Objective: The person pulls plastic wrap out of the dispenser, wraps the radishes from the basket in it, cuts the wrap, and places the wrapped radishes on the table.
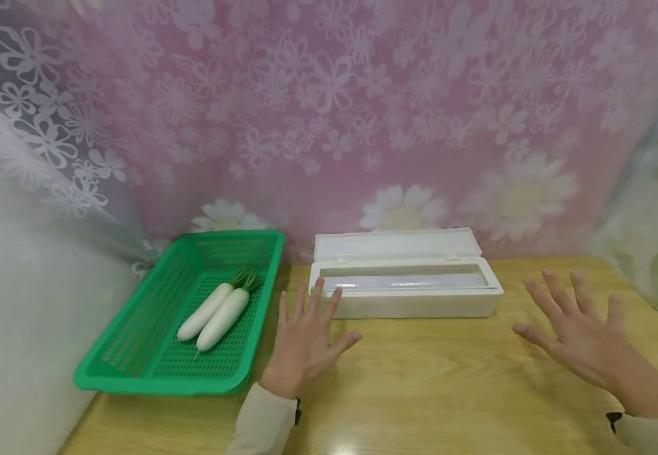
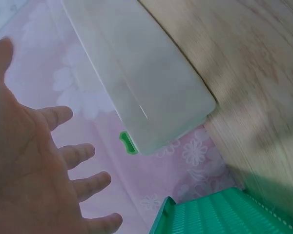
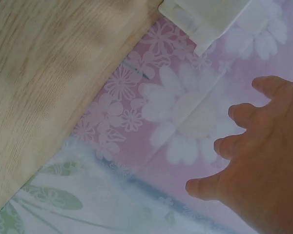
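My left hand (image 1: pixel 304 344) is held up with its fingers spread, between the green basket and the white box, holding nothing. Spread likewise, my right hand (image 1: pixel 581 335) hovers over the right part of the table, also without anything in it. A long white cling film box (image 1: pixel 414 304) stands at the back with its lid (image 1: pixel 397 245) raised; a roll of film (image 1: pixel 408 281) lies inside. In the left wrist view a small green piece (image 2: pixel 128 143) shows at the box's end. Two white radishes (image 1: pixel 223 321) with trimmed green tops lie side by side in the green basket (image 1: pixel 164 385).
The wooden table (image 1: pixel 431 379) reaches back to a pink flowered curtain (image 1: pixel 329 126). Pale sheer curtain (image 1: pixel 39 284) hangs along the left side, and another patterned curtain (image 1: pixel 653 208) borders the right. The basket takes up the table's left part.
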Motion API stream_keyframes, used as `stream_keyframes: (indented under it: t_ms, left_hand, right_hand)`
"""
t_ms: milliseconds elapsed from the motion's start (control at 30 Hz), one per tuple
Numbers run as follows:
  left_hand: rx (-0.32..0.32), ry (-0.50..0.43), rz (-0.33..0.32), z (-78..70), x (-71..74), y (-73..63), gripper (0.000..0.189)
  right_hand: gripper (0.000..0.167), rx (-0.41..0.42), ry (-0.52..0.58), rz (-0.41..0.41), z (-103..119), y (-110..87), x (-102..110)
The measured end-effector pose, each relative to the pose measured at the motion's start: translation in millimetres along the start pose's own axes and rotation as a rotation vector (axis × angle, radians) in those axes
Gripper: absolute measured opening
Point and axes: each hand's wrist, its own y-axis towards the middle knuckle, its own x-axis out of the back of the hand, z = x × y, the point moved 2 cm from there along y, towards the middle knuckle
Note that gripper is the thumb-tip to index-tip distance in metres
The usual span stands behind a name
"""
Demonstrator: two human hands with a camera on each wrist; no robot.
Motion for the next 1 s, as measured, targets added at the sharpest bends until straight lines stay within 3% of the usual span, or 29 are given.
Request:
stream_keyframes:
  t_ms: [100,233,400,467,700,1000]
  left_hand:
    - [-0.031,0.064,-0.045,3.4,-0.2,0.3,0.072]
    - [-0.083,0.098,-0.152,9.1,0.2,5.8,0.058]
    - [-0.125,0.070,-0.270,16.3,-0.9,14.8,0.041]
    - [-0.122,0.055,-0.279,18.8,-2.1,18.4,0.038]
    - [-0.105,-0.025,-0.277,20.4,-8.3,29.6,0.033]
    - [-0.123,-0.015,-0.289,24.9,-18.1,36.2,0.030]
  right_hand:
    - [0.078,0.033,0.013,-0.051,3,3.7,-3]
    - [0.062,0.141,0.004,-0.241,9,13.1,4]
    - [0.038,0.277,0.017,-0.448,15,25.9,7]
    - [0.040,0.313,0.038,-0.492,16,31.7,5]
    - [0.075,0.386,0.100,-0.603,9,47.2,-6]
    - [0.069,0.446,0.121,-0.669,14,62.7,-17]
